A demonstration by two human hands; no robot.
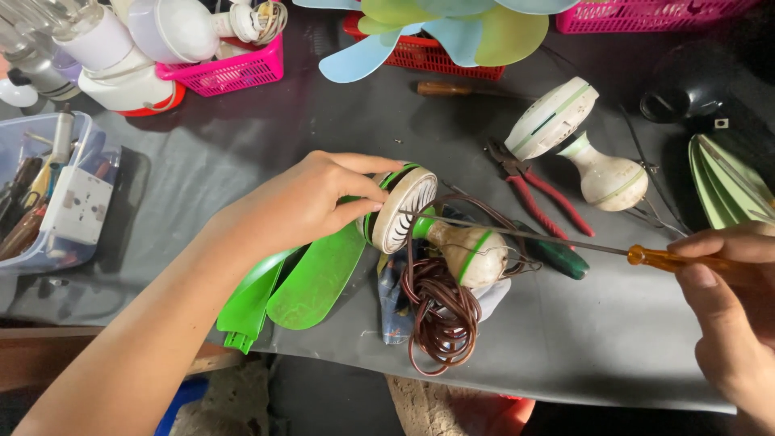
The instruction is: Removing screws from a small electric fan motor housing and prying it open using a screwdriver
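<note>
Screwdriver, long thin steel shaft with orange handle [565,242], pinched in right hand [731,299] fingers; tip at nine o'clock touching cream-and-green fan motor housing [401,210], clamped by left hand [303,202] fingers.

We see glossy plastic on the fan motor [401,210], a thin metal screwdriver [565,242], and a matt dark tabletop [613,323].

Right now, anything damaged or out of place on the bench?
Yes. The green fan motor under the left hand has no blades; green blades lie loose beside it. Its brown cord droops in a tangle over the table edge.
</note>
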